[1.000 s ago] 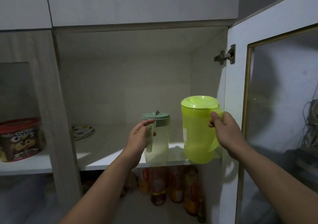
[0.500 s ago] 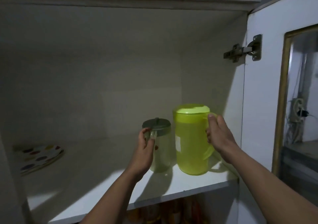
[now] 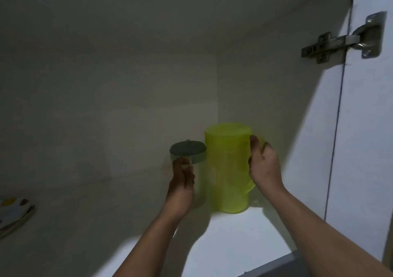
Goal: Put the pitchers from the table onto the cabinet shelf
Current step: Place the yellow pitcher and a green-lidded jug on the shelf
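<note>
Both pitchers now stand deep in the cabinet's back right corner: the yellow pitcher (image 3: 228,170) and clear pitcher (image 3: 189,170) sit farther in, carried by the right hand (image 3: 264,166) and left hand (image 3: 182,183).

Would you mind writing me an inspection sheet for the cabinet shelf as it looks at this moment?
Surface: white cabinet shelf, front part lit, back in shadow.
Job's things: yellow-green pitcher upright near the back right corner; smaller clear pitcher with a grey-green lid beside it on its left.
Clutter: spotted plate at the far left edge.
Hands: left hand grips the clear pitcher's handle; right hand grips the yellow-green pitcher's handle.
Cables: nothing seen.
Surroundings: open cabinet door on the right with a metal hinge.
</note>
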